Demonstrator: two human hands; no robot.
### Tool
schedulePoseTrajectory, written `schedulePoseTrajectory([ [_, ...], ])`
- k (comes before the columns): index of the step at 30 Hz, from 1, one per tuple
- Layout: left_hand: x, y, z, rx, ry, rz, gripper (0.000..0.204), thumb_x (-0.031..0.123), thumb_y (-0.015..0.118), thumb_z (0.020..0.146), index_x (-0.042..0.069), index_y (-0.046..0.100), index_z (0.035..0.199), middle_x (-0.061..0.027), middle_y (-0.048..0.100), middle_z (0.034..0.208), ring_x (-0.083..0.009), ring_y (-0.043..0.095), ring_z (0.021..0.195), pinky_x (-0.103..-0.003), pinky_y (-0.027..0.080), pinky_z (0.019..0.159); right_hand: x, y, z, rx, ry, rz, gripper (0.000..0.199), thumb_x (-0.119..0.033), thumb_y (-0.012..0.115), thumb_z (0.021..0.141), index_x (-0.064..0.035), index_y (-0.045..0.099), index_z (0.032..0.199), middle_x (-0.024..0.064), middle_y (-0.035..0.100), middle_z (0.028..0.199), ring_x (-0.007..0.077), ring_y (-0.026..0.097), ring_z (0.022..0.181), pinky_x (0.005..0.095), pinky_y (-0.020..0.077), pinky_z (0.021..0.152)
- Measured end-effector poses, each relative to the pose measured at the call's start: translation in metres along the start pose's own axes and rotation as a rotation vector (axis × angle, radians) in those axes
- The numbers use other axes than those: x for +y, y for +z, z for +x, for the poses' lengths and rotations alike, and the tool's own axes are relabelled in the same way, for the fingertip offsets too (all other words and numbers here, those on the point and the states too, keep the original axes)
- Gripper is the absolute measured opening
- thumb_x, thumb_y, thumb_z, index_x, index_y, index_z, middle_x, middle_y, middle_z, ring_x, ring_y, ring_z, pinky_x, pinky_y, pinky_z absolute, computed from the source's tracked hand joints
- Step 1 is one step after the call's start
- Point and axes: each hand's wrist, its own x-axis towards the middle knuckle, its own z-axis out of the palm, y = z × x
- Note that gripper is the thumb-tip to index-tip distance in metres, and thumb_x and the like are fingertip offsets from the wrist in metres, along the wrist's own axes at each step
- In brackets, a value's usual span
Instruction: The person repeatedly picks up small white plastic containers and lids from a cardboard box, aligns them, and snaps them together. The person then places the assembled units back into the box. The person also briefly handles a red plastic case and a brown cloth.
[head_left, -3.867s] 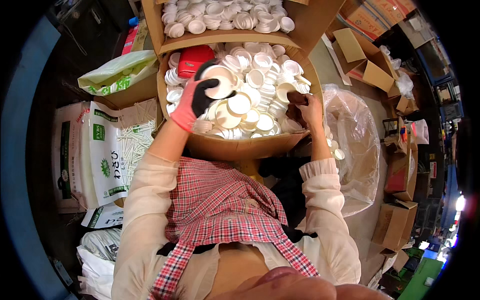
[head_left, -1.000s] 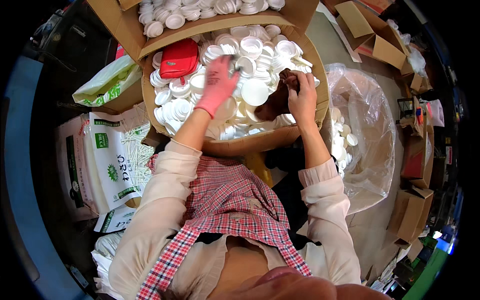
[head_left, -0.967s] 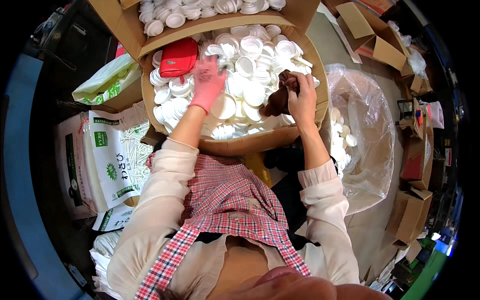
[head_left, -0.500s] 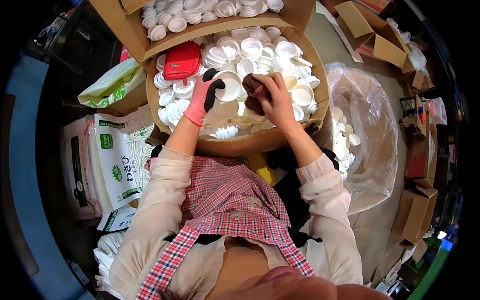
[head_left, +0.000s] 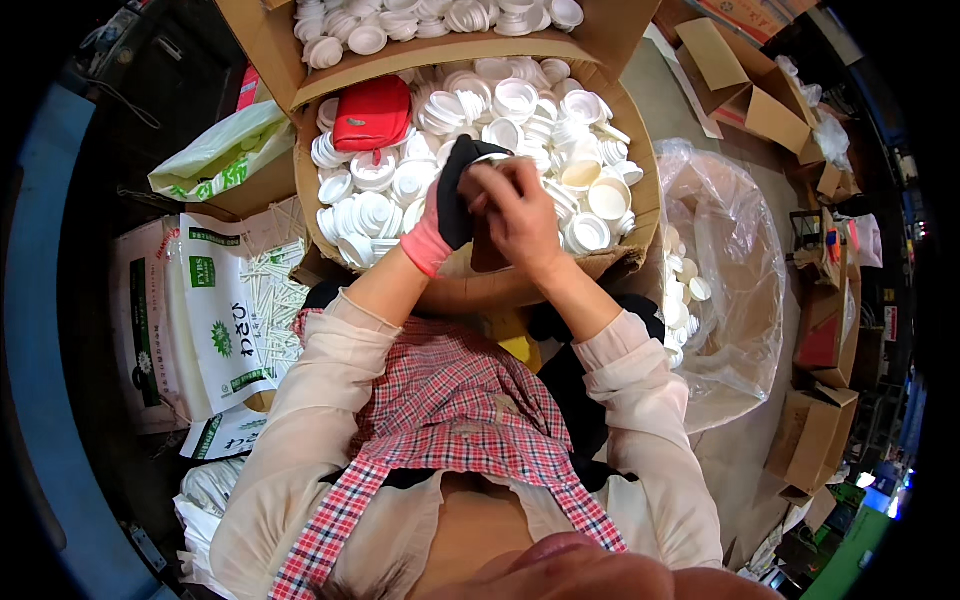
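My left hand point(head_left: 450, 205), in a pink glove with black fingers, grips a white plastic lid, of which only a thin rim point(head_left: 490, 157) shows past the fingertips. Pressed up against it is my bare right hand point(head_left: 518, 215), closed on a brown cloth point(head_left: 487, 250) that hangs below the fingers. The fingers of both hands overlap and hide most of the lid. Under and beyond them, many white round lids point(head_left: 515, 100) fill a cardboard box point(head_left: 640, 170). A red zipped pouch point(head_left: 371, 115) rests on the lids at the left.
Another carton of white lids point(head_left: 367, 40) stands behind. On the right, a clear plastic bag point(head_left: 735, 270) holds more lids. White sticks point(head_left: 272, 285) lie beside a printed white bag point(head_left: 222, 310) at the left. Opened cardboard cartons point(head_left: 760, 85) sit on the floor farther right.
My hands have come together over the box's near side. My right hand has moved left with the brown cloth onto the lid in my left hand.
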Motion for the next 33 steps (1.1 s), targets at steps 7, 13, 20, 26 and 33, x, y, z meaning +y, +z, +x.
schedulePoseTrajectory([
  [7,0.028,0.017,0.011,0.270,0.391,0.873,0.033,0.001,0.061,0.077,0.002,0.058,0.110,-0.0123,0.059,0.103,-0.0266,0.059,0.099,-0.033,0.045,0.089,0.028,-0.024,0.007,-0.028,0.412,0.002,0.019,0.004,0.062,0.078,-0.0025,0.063,0.096,0.0127,0.056,0.089,0.0282,0.060,0.081,0.0344,0.0489,0.073],
  [13,0.016,-0.047,0.032,0.399,-0.065,0.867,0.046,0.021,0.066,0.082,0.003,0.052,0.122,-0.0161,0.057,0.118,-0.0279,0.055,0.112,-0.035,0.043,0.097,0.069,-0.047,-0.014,0.045,0.440,-0.066,0.015,0.001,0.066,0.077,-0.0010,0.062,0.092,0.0124,0.059,0.086,0.0272,0.061,0.080,0.0330,0.0479,0.075],
  [20,0.011,-0.026,-0.024,-0.060,-0.487,1.593,0.062,0.033,0.076,0.072,0.004,0.054,0.122,-0.0179,0.056,0.117,-0.0341,0.052,0.112,-0.041,0.043,0.097,0.066,-0.048,-0.021,-0.129,0.391,0.013,0.020,0.003,0.063,0.078,-0.0028,0.062,0.097,0.0120,0.056,0.089,0.0299,0.059,0.084,0.0349,0.0475,0.076],
  [26,0.006,-0.034,-0.023,0.215,-0.340,1.118,0.040,0.025,0.071,0.077,0.001,0.060,0.107,-0.0149,0.062,0.107,-0.0288,0.060,0.101,-0.038,0.048,0.085,0.042,-0.031,-0.027,-0.248,0.199,0.071,0.034,-0.003,0.067,0.075,-0.0130,0.062,0.107,0.0108,0.054,0.097,0.0332,0.061,0.087,0.0407,0.0504,0.071],
  [33,0.018,-0.011,-0.010,0.171,-0.274,-0.567,0.059,0.045,0.041,0.098,-0.005,0.048,0.128,-0.0173,0.059,0.119,-0.0279,0.060,0.106,-0.039,0.048,0.094,0.029,0.000,-0.028,-0.175,0.074,0.035,0.031,-0.003,0.066,0.077,-0.0085,0.062,0.107,0.0116,0.054,0.097,0.0317,0.059,0.082,0.0366,0.0503,0.070],
])
